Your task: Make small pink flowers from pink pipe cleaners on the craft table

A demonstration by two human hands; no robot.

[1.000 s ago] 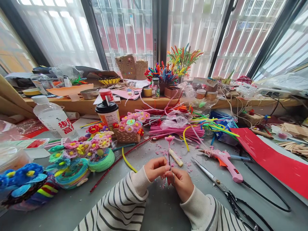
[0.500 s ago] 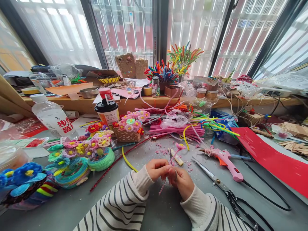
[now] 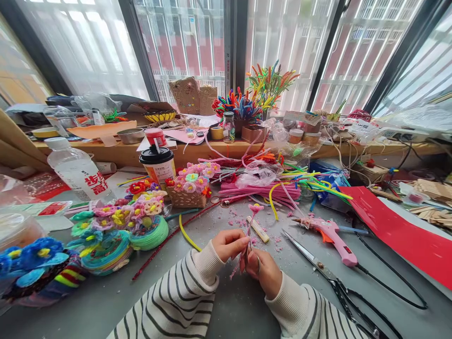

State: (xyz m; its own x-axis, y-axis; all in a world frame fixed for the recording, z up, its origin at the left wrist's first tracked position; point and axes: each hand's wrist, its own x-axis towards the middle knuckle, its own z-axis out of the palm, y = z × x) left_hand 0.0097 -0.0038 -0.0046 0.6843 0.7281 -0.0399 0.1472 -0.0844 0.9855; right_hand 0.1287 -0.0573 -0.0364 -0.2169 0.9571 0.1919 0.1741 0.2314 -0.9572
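Pinched in my left hand (image 3: 229, 244) is a pink pipe cleaner flower (image 3: 256, 208), its fuzzy stem running down between my fingers and its lower end poking out below them. My right hand (image 3: 264, 270) is closed around small scissors (image 3: 249, 239). Their narrow blades point up alongside the stem, and most of the handles are hidden by my fingers. Both hands almost touch over the grey table. Just beyond them lie a cream-coloured stick with printing (image 3: 259, 230) and scattered pink fluff (image 3: 278, 239).
Large scissors (image 3: 319, 266) and a pink glue gun (image 3: 335, 238) with its cord lie to the right, near a red sheet (image 3: 395, 230). Pipe cleaners (image 3: 257, 189) are heaped ahead. Flower baskets (image 3: 187, 197), a lidded cup (image 3: 157, 165) and a water bottle (image 3: 76, 169) stand left.
The flower has shifted slightly left and up and stands more upright. My left fingers have lifted a little, baring more of the stem and scissor blades. My right hand has dipped slightly.
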